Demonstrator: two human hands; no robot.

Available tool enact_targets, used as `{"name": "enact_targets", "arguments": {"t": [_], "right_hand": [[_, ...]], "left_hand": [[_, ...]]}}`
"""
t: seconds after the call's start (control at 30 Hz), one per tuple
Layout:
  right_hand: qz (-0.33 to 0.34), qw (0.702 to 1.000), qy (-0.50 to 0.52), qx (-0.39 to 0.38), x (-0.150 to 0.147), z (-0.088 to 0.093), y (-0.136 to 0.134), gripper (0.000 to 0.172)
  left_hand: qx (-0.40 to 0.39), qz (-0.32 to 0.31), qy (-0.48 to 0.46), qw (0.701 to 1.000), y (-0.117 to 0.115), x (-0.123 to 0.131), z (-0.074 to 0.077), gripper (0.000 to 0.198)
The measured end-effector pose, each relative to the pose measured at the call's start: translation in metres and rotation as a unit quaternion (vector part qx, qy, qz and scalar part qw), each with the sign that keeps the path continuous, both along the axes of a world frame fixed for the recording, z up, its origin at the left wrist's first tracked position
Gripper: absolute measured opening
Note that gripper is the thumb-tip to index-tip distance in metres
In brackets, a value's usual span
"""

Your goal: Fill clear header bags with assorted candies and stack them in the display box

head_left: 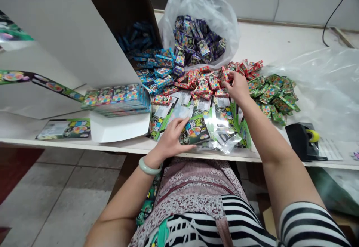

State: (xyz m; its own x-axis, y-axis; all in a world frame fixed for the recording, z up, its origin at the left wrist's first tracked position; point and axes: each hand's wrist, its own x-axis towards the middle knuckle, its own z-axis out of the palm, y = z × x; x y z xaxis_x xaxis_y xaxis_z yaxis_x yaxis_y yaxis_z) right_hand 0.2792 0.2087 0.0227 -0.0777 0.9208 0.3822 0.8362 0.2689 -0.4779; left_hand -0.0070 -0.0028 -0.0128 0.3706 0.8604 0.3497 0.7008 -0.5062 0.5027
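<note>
The left hand [176,138] grips a black-and-green packet [195,130] at the front of the table [266,41], thumb and fingers spread around it; the right hand [238,87], fingers slightly parted, is at the red boxes [203,86], hold unclear; pinching one by its sides should keep neighbours undisturbed

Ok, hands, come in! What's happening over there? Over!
Left hand holding black-and-green packet. Right hand at the red boxes, grip unclear. Crumpled clear plastic close beside the packet.
</note>
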Motion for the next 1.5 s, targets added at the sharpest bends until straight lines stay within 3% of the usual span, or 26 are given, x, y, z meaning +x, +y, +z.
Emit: {"name": "enact_targets", "arguments": {"t": [0.07, 0.1, 0.2, 0.27, 0.4, 0.5, 0.6, 0.83, 0.97, 1.1, 1.2, 1.3, 1.43, 1.5], "right_hand": [[-0.037, 0.998, -0.029, -0.03, -0.012, 0.004, 0.023, 0.061], [-0.054, 0.997, -0.03, -0.049, -0.016, 0.005, 0.029, 0.06], [-0.075, 0.991, 0.056, -0.091, -0.015, 0.005, 0.032, 0.036], [-0.046, 0.973, 0.189, -0.125, -0.006, 0.004, 0.021, 0.03], [0.05, 0.887, 0.406, -0.215, 0.013, 0.004, -0.021, 0.039], [0.086, 0.854, 0.448, -0.252, 0.021, 0.007, -0.052, 0.042], [0.111, 0.844, 0.451, -0.267, 0.027, 0.009, -0.072, 0.04], [0.143, 0.873, 0.377, -0.273, 0.044, 0.01, -0.094, 0.037], [0.251, 0.916, 0.169, -0.264, 0.048, 0.015, -0.089, 0.033], [0.335, 0.896, -0.053, -0.287, 0.036, 0.02, -0.075, 0.032], [0.274, 0.928, -0.125, -0.219, 0.029, 0.02, -0.075, 0.039], [0.19, 0.963, -0.144, -0.127, 0.034, 0.013, -0.091, 0.035], [0.224, 0.948, -0.174, -0.145, 0.05, -0.007, -0.116, 0.064], [0.231, 0.947, -0.168, -0.145, 0.055, -0.012, -0.124, 0.069]], "left_hand": [[0.009, 0.001, -0.002, 1.0, 0.001, 0.001, 0.002, 0.102], [0.013, 0.004, -0.002, 1.0, 0.002, 0.0, 0.002, 0.103], [0.011, 0.019, 0.002, 1.0, 0.002, -0.008, 0.002, 0.103], [0.005, 0.028, 0.005, 1.0, 0.002, -0.015, 0.001, 0.103], [0.014, 0.028, -0.003, 1.0, 0.003, -0.023, -0.002, 0.103], [0.024, 0.023, -0.012, 0.999, 0.005, -0.021, -0.001, 0.103], [0.023, 0.026, -0.013, 0.999, 0.004, -0.019, 0.001, 0.102], [0.008, 0.031, 0.008, 0.999, -0.004, -0.02, 0.003, 0.1], [0.008, 0.026, 0.014, 1.0, -0.004, -0.018, 0.003, 0.1], [0.004, 0.016, 0.017, 1.0, 0.0, -0.012, 0.004, 0.1], [-0.002, 0.015, 0.017, 1.0, 0.001, -0.01, 0.002, 0.1], [-0.004, 0.022, 0.006, 1.0, -0.001, -0.014, -0.001, 0.099], [-0.011, 0.015, 0.006, 1.0, -0.001, -0.018, -0.003, 0.098], [-0.009, 0.0, 0.013, 1.0, 0.0, -0.016, -0.003, 0.099]]}}
